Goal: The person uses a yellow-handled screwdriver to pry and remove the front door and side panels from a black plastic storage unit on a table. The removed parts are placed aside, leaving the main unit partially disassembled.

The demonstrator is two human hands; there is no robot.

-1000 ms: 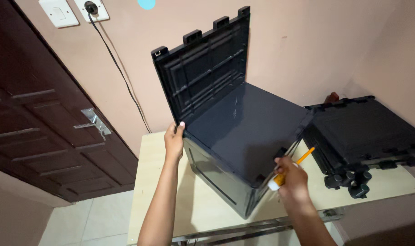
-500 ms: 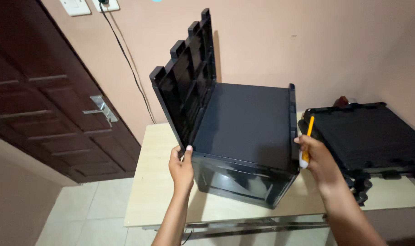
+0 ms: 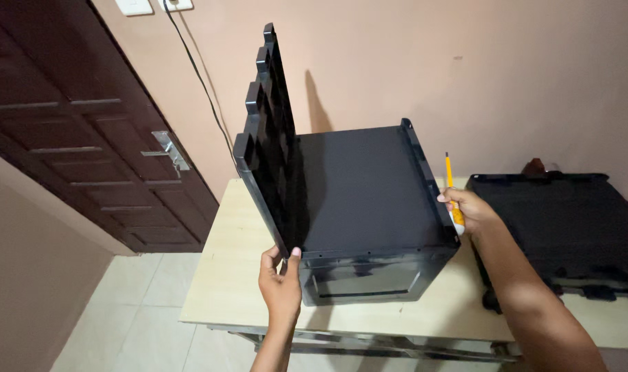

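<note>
Turning on the desk point(image 3: 221, 289), the box point(image 3: 358, 207) now faces me squarely, its panel point(image 3: 265, 138) edge-on. Left fingers point(image 3: 281, 272) pinch the panel's lower corner; right fingers point(image 3: 465, 210) hold a pencil point(image 3: 451, 186) against the box's right edge.

A pale wooden table point(image 3: 238, 289) stands on a metal frame over a floor of light tiles point(image 3: 128, 331). A dark brown panelled door point(image 3: 73, 131) with a metal handle point(image 3: 168, 150) stands at left. On the pink wall point(image 3: 500, 76), 1 black cable point(image 3: 200, 83) hangs from a white socket point(image 3: 179, 4) beside a white switch point(image 3: 136, 6).
</note>
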